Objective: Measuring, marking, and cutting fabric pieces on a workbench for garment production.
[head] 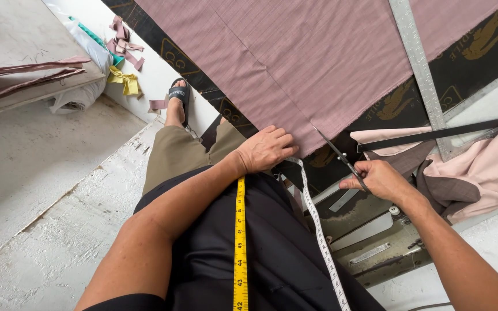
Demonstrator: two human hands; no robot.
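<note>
The left hand [266,148] lies flat, fingers spread, pressing the near edge of the mauve cloth [295,57] against the table. The right hand [378,178] is closed around the handles of the scissors [341,156], whose blades stand parted with the tips just at the cloth's edge, beside the left fingertips. The cloth is spread wide over a black patterned cover [479,52] on the table.

No container shows clearly. A white bag-like bundle [82,92] sits under the grey board [24,40] at the far left, and its contents cannot be told.

One metal ruler [419,63] runs across the cloth and the cover, passing behind the right hand. One dark strip [433,134] lies across it, reaching toward the scissors. Pale pink cloth [491,161] and a brown piece [445,190] are heaped just right of the right wrist. A sewing machine [370,230] sits below the right forearm, near the table edge.

Two measuring tapes hang down the person's dark shirt: one yellow tape [240,242] under the left wrist and one white tape [321,236] falling from the cloth's edge.

On the floor, a sandalled foot [178,98] shows beyond the olive trousers [174,152]. Scraps lie near it: several mauve scraps [123,40], one yellow scrap [125,80] and one teal scrap [90,33]. Two mauve strips [24,72] rest along the board's edge.
</note>
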